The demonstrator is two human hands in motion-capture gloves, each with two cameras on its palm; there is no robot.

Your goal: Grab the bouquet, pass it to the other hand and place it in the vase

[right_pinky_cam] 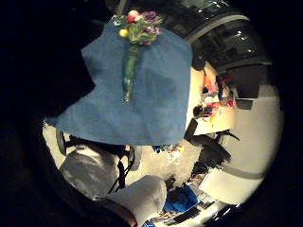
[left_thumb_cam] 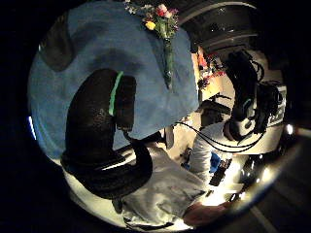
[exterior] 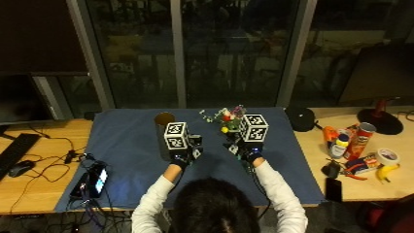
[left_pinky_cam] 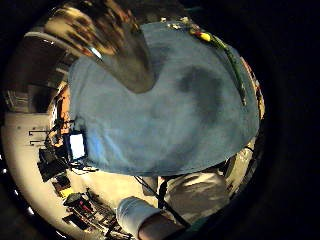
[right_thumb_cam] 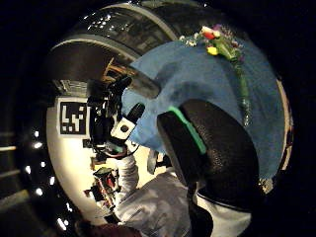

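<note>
Right hand (exterior: 248,151) raised above the blue cloth (exterior: 129,145), directly over the stem end of the bouquet (exterior: 228,122); thumb curved in the right thumb-side palm view, nothing held. Left hand (exterior: 181,154) likewise raised, thumb curled in its own thumb-side view, gripping nothing, beside the vase (exterior: 164,133). Bouquet lying flat on the cloth, long axis running away from the person: blossoms at the far end, green stems toward the right hand. Right hand judged the nearer, so the likelier to pick up. Vase upright, left of the bouquet, just beyond the left hand. Count: one bouquet, one vase, two gloved hands, one cloth.
</note>
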